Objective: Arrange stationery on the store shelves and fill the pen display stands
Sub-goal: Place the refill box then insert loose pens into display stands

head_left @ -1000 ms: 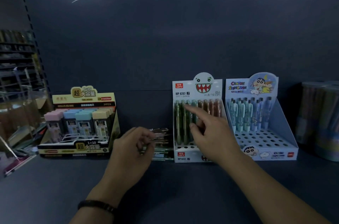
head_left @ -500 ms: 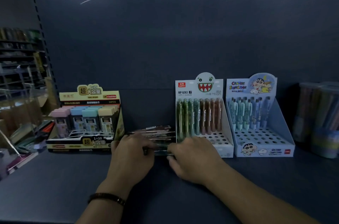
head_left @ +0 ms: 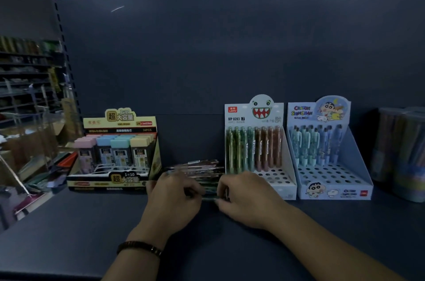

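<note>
A pile of loose pens [head_left: 202,169] lies on the dark shelf between two display boxes. My left hand [head_left: 171,197] and my right hand [head_left: 246,197] both sit at the front of the pile, fingers curled round a green pen [head_left: 210,191] held between them. Right of the pile stands a white monster-face pen stand [head_left: 279,185], its back rows filled with green and brown pens and its front holes bare. Beside that is a blue cartoon pen stand [head_left: 358,173] with pens in the back rows only.
A yellow-and-black display box of pencil-lead cases [head_left: 115,154] stands at the left. Clear tubs of pencils [head_left: 401,154] stand at the far right. A slotted shelf upright [head_left: 61,34] rises at the left, with cluttered shelves beyond it.
My right hand came down from the pens in the monster stand to the loose pile. My left hand dropped onto the pile too, and both now hold a green pen.
</note>
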`<state>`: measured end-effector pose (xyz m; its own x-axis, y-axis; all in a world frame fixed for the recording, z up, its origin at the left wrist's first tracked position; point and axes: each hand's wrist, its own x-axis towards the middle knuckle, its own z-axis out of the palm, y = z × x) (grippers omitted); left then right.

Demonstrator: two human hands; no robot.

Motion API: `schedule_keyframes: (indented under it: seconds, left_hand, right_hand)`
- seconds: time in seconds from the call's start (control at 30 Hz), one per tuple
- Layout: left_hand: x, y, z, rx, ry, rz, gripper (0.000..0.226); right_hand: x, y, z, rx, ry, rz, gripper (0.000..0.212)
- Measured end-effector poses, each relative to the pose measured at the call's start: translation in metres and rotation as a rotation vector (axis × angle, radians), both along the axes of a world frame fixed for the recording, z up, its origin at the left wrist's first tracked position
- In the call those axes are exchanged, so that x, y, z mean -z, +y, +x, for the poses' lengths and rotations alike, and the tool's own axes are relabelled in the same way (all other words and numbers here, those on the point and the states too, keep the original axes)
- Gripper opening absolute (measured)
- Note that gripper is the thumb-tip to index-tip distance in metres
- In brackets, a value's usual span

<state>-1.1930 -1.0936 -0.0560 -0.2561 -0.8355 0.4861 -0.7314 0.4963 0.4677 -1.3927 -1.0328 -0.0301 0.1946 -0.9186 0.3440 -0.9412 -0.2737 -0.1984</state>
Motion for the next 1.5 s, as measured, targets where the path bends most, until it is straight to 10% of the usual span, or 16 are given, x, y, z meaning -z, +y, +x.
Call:
schedule_keyframes:
  seconds: [0.3, 0.47, 1.0, 1.5]
  left_hand:
    - [-0.005, 0.006, -0.007, 0.274, 0.105, -0.054, 0.019]
    - [-0.008, 0.011, -0.019, 0.345, 0.081, -0.053, 0.015]
    - [-0.007, 0.010, -0.076, 0.278, 0.210, -0.216, 0.005]
    - [0.003, 0.019, -0.078, 0.211, -0.184, -0.351, 0.019]
  right_hand:
    - [-0.024, 0.001, -0.038, -0.110, -0.892, -0.087, 0.011]
    - [-0.029, 0.000, -0.037, -0.124, -1.076, -0.168, 0.006]
    - [-0.044, -0.003, -0.067, -0.146, -1.123, -0.444, 0.041]
    - [-0.031, -0.018, -0.076, 0.081, -0.754, -0.663, 0.018]
